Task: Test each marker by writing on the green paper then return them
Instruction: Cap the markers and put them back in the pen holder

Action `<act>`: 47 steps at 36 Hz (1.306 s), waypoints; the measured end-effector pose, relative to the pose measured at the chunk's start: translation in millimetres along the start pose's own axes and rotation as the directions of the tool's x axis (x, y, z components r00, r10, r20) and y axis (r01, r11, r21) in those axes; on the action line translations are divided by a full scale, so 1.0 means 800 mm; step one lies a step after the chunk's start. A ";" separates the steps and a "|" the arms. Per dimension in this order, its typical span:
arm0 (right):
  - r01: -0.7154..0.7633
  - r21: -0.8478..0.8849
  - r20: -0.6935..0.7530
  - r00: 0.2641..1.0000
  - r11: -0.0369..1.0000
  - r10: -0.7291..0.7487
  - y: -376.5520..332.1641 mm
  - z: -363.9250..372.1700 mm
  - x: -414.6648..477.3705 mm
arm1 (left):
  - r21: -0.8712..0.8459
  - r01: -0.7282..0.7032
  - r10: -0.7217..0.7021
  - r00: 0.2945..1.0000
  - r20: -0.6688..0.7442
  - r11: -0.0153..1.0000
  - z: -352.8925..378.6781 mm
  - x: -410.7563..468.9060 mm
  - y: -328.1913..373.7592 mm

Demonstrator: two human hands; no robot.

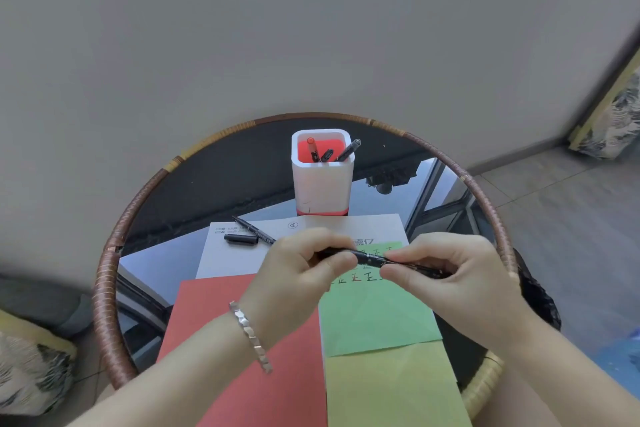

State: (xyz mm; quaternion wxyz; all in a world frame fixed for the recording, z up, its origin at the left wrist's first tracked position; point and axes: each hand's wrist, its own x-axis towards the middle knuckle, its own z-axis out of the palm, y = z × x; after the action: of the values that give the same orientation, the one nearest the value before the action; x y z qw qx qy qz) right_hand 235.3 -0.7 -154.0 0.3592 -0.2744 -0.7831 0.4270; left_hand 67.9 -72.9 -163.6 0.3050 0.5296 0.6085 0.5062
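A black marker [369, 257] is held level above the green paper [377, 315]. My left hand [298, 274] grips its left end and my right hand [450, 274] pinches its right part. Several written characters show on the green paper just below the marker. An uncapped black marker [252, 229] and its loose cap [240, 239] lie on the white sheet [235, 260] further back. A white and red pen holder [322, 173] stands behind, holding a red marker [312, 149] and two black ones [348, 150].
A round glass table with a woven rim [104, 288] carries everything. A red paper [242, 340] lies left of the green one and a yellow paper [391, 388] lies in front of it. Patterned cushions sit at the far left and top right. A grey wall rises behind.
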 end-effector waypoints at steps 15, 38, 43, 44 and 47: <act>-0.164 0.136 0.003 0.986 0.977 0.166 -0.025 -0.005 0.020 | 0.124 -0.059 0.066 0.996 -0.052 0.991 -0.023 0.025 0.008; -0.054 -0.430 -0.180 0.983 0.901 -0.028 -0.026 0.055 0.123 | 0.717 0.274 -0.106 0.957 -0.271 0.641 -0.118 0.014 -0.095; 0.001 -0.485 -0.091 0.994 0.874 -0.052 -0.023 0.062 0.071 | 0.737 0.241 -0.109 0.969 -0.224 0.631 -0.120 0.017 -0.109; -0.003 -0.496 -0.045 0.999 0.868 -0.023 -0.019 0.068 0.065 | 0.731 0.241 -0.105 0.968 -0.227 0.639 -0.121 0.017 -0.109; -0.005 -0.506 0.064 0.997 0.863 0.044 -0.007 0.089 0.056 | 0.707 0.216 -0.086 0.973 -0.216 0.674 -0.123 0.017 -0.107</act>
State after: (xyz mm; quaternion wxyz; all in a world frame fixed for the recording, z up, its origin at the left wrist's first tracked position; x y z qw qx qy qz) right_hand 151.4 -4.0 -161.2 0.2404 -0.3530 -0.8767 0.2214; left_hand -53.7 -82.3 -212.3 0.0602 0.5108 0.8236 0.2390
